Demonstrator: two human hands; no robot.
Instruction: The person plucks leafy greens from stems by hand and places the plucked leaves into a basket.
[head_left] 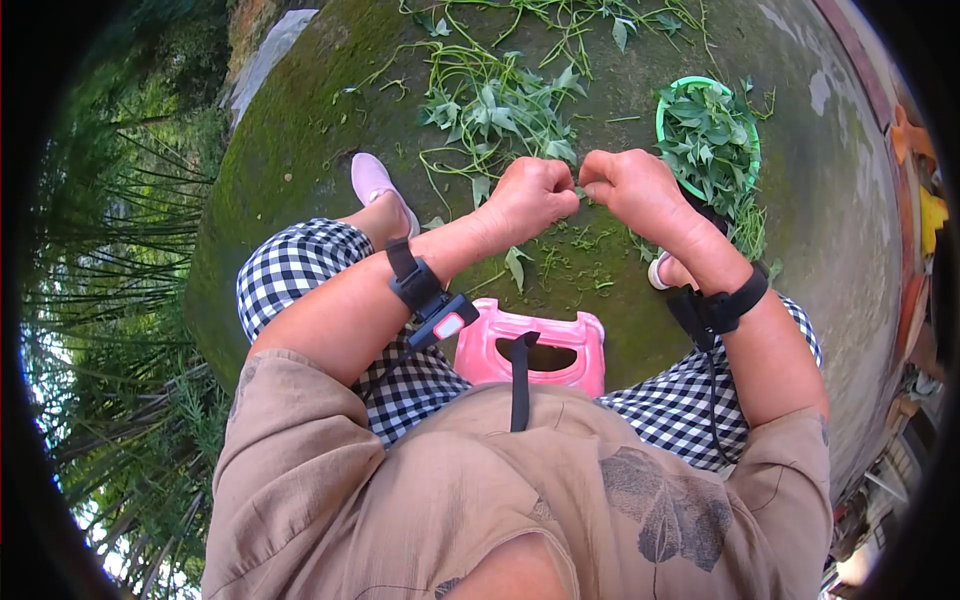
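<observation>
My left hand [532, 205] is closed in a pinch over the mossy ground, with its fingertips almost meeting those of my right hand [635, 195], which is pinched as well. A short bit of green stem [581, 191] shows between the two; most of it is hidden by the fingers. Just beyond my left hand lies a pile of leafy green vines [490, 115] with long stems. To the right of my right hand is a green-rimmed basket [661, 118] full of picked leaves [710, 135]. Small trimmings [575, 255] are scattered on the ground below my hands.
A pink plastic stool [480, 340] stands between my knees. More vines [570, 20] lie at the far edge. Plants [130, 270] grow thickly on the left, and assorted objects [915, 140] line the right side.
</observation>
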